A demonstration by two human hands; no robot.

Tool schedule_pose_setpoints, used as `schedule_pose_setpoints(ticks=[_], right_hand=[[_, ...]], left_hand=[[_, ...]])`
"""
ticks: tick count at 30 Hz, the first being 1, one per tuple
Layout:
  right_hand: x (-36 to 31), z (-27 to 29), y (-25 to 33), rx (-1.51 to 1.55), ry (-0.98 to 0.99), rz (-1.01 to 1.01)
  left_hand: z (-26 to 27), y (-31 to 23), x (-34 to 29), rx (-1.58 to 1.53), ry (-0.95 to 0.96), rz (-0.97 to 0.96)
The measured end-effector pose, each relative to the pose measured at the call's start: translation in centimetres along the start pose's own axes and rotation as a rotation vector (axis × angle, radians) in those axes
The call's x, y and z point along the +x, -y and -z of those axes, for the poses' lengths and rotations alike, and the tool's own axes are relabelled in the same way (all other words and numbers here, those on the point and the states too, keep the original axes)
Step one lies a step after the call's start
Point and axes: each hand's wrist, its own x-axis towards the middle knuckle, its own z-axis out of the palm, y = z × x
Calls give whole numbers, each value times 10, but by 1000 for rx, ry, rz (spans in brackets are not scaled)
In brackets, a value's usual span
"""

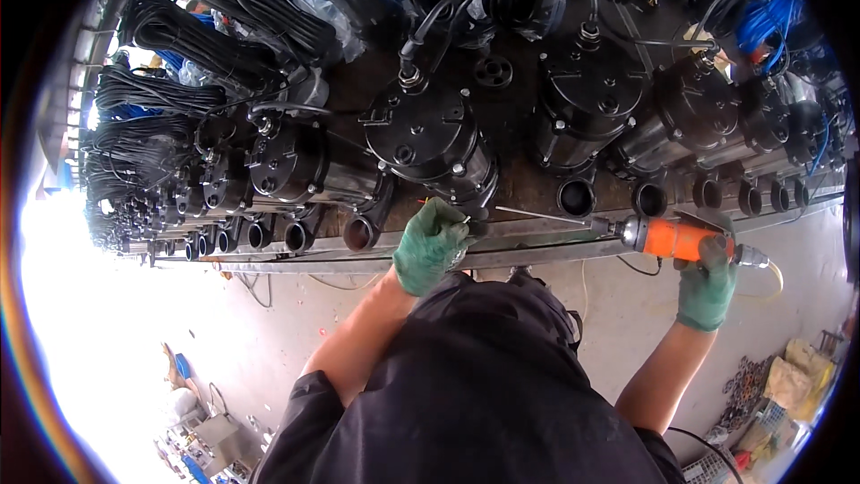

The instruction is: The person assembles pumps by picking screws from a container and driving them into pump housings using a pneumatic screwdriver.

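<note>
Orange power driver (pixel 676 240) in the right hand (pixel 706 285)

The gloved right hand closes its fingers around the driver, at the front edge of the bench (pixel 524 193). Its long bit (pixel 546 215) points left, toward the left hand (pixel 428 246). That hand's gloved fingers curl together near the central black pump (pixel 421 130); whether they pinch something small is hard to tell.

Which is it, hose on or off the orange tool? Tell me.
On: the yellowish hose runs from the metal fitting at the rear of the orange tool in the right hand.
</note>
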Motion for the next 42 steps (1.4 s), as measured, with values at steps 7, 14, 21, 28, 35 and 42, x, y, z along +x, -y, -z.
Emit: schedule_pose_setpoints(ticks=[7, 14, 21, 28, 35, 42], right_hand=[[-6, 7, -2, -51, -5, -55], [-6, 16, -12, 17, 12, -112], [-5, 14, -21, 185, 14, -188], [-1, 39, -58, -218, 93, 178], [1, 34, -38, 69, -1, -205], [-1, 32, -47, 187, 12, -201]], left_hand=[[-3, 7, 2, -123, 40, -31], [-10, -3, -4, 33, 51, 44], [-9, -6, -6, 211, 108, 30], [-11, -22, -3, 188, 207, 141], [-5, -8, 18, 619, 513, -357], [-25, 21, 30, -233, 149, 332]])
